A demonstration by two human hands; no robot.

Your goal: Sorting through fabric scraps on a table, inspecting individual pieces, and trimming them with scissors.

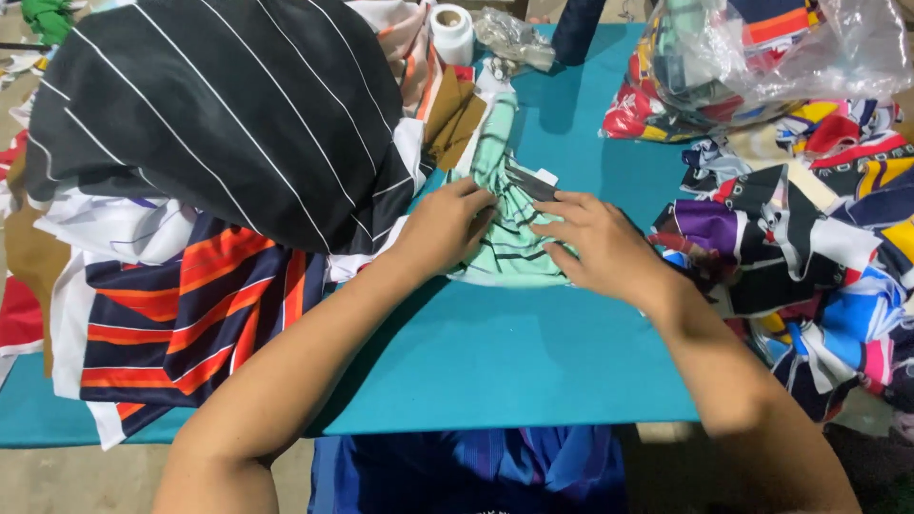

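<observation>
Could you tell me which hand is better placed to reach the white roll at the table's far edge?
Probably the left hand: the white roll lies almost straight beyond it, while the right hand sits farther right on the mint striped cloth.

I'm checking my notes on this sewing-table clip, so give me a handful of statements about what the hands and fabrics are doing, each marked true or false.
1. Both hands rest on a mint green striped cloth. True: the left hand and the right hand press on it.
2. The table top is red. False: it is teal.
3. A black cloth with thin white stripes is heaped to the left of the hands. True.
4. A white roll lies at the near edge of the table. False: it stands at the far edge.
5. The clear plastic bag of fabric is at the far right. True.
</observation>
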